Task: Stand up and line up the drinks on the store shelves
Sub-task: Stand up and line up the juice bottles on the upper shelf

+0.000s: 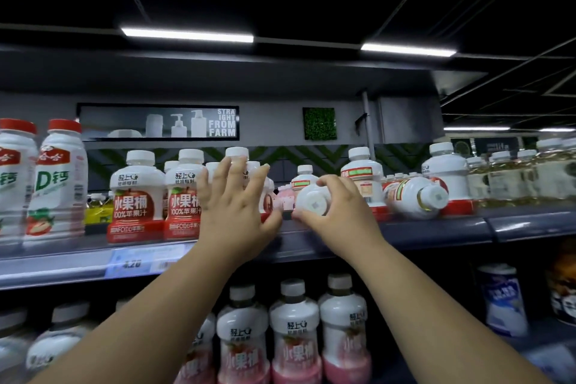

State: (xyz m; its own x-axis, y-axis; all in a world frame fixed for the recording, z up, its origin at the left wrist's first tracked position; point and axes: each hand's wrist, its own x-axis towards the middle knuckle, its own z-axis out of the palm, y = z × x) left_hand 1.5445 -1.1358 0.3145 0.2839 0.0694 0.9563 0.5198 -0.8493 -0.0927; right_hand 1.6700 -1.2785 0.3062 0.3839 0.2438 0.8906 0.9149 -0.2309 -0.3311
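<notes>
On the upper shelf point(436, 229), red-and-white apple juice bottles point(137, 196) stand upright at the left. One white bottle point(312, 203) lies on its side with its cap end toward me, and my right hand point(338, 206) is wrapped over it. Fingers spread, my left hand point(235, 206) rests against an upright bottle point(238, 156) just left of it. A second toppled bottle point(416, 198) lies further right, beside upright ones point(361, 178).
Tall strawberry milk bottles point(59, 181) stand at the far left, pale yellow drinks point(514, 178) at the far right. The lower shelf holds pink juice bottles point(296, 330) and a blue-white container point(501, 299). A price tag point(146, 259) sits on the shelf edge.
</notes>
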